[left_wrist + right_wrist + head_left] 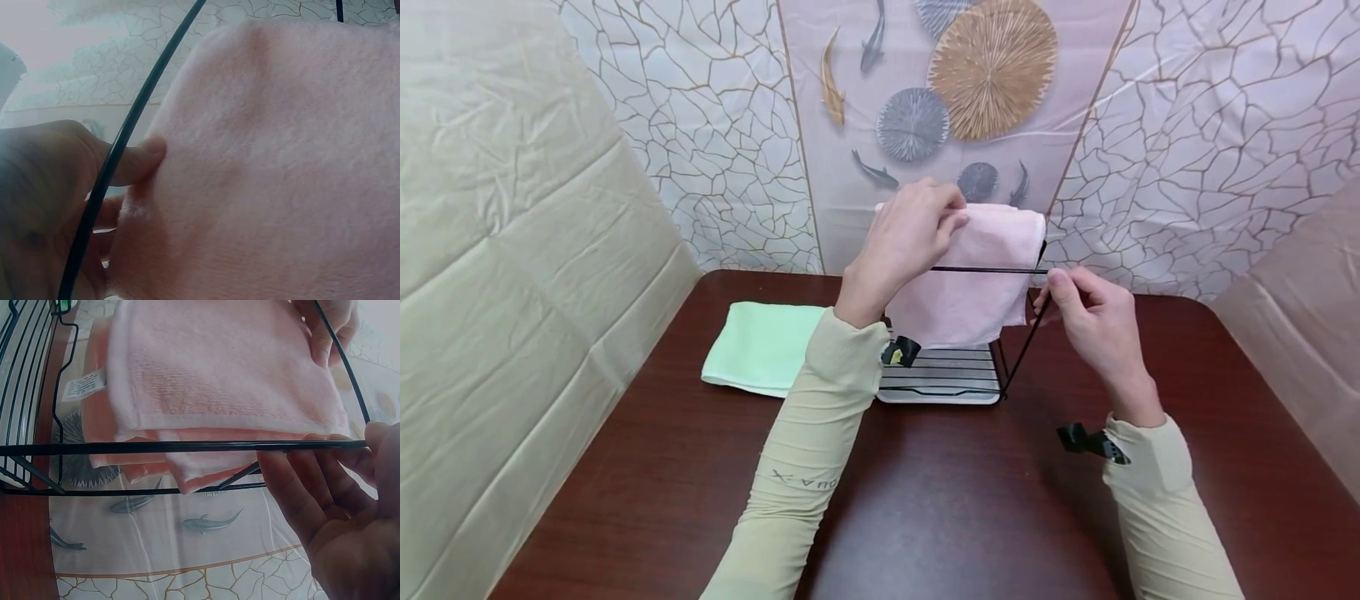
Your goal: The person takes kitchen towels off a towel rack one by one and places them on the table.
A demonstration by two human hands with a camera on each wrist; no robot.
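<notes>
A folded pink towel (pixel 973 292) hangs inside a black wire rack (pixel 1022 350), its lower edge above the white tray (pixel 940 400) at the rack's base. My left hand (pixel 910 233) pinches the towel's top edge; in the left wrist view the thumb (pixel 147 156) presses on its fluffy face. At the rack's upper right corner, my right hand (pixel 1093 321) grips the wire, with the thumb on the near bar. Seen from the right wrist, the towel (pixel 225 375) hangs in several layers behind a black bar (pixel 187 447), and a white label (pixel 85 385) sticks out.
A folded light green towel (pixel 763 346) lies on the dark brown table (pixel 917 500), left of the rack and partly behind my left forearm. Patterned cloth (pixel 715 125) hangs behind the table, and pale cloth walls (pixel 512 250) stand at both sides.
</notes>
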